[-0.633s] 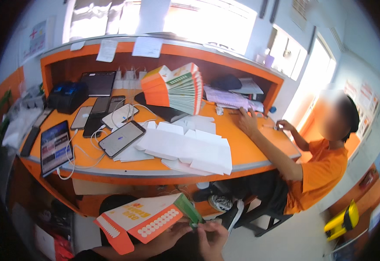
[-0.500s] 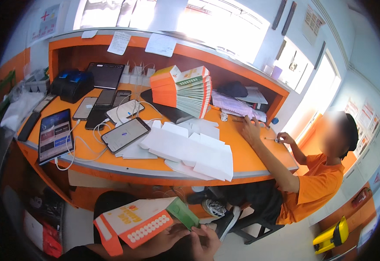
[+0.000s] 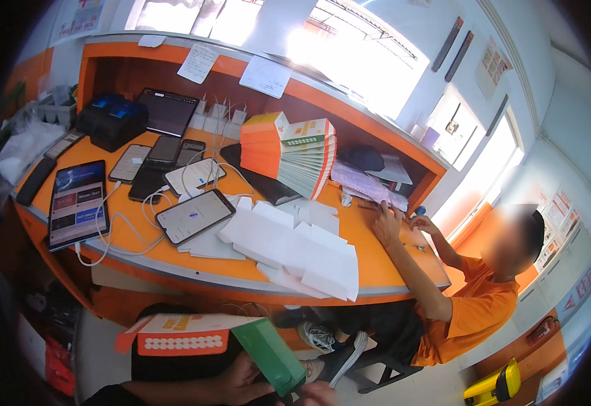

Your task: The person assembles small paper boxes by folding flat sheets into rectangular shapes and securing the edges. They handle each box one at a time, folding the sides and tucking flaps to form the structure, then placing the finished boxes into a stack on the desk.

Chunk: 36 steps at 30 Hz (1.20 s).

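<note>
A partly folded cardboard carton, white and orange with a row of white round shapes and a green end panel, is held low in front of me over my lap. My left hand is closed around its underside near the green end. Beside the lower corner of the green panel is my right hand, blurred and cut off by the lower edge. How its fingers are set, and whether they grip the panel, does not show.
On the orange desk lie flat white cardboard blanks, several phones, a tablet, and white cables. A fanned stack of similar cartons stands behind them. At right a co-worker in an orange shirt sits with both hands at the desk.
The carton has tipped, so its green end panel now faces me more broadly and hangs lower. My right hand has moved down toward the lower edge. The whole view has tilted a little.
</note>
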Available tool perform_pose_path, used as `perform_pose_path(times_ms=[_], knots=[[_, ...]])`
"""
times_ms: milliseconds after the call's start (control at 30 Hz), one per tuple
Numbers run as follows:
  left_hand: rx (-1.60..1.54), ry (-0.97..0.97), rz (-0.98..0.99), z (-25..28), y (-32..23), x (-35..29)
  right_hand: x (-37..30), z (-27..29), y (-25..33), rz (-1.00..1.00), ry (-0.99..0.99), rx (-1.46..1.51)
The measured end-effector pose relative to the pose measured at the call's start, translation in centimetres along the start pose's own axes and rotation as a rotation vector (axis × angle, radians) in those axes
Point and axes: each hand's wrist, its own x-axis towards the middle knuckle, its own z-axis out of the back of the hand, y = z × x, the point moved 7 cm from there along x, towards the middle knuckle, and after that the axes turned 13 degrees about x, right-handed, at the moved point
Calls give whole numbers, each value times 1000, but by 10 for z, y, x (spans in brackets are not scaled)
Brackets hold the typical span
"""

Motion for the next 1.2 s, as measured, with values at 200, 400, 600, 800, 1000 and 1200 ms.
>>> perform_pose_path(times_ms=[200, 400, 600, 800, 1000, 1200], knots=[[-553, 116, 331, -11, 11, -3, 2, -8, -43, -215, -86, 333], [201, 212, 369, -25, 23, 28, -140, -38, -140, -1027, -411, 994], [654, 27, 18, 0, -29, 34, 22, -44, -38, -463, 172, 375], [-16, -11, 120, -8, -30, 34, 0, -36, -46, -281, 124, 243], [672, 110, -86, -18, -41, 38, 15, -14, -38, -243, 20, 175], [531, 265, 413, -19, -27, 31, 2, -13, -42, -304, -115, 242]])
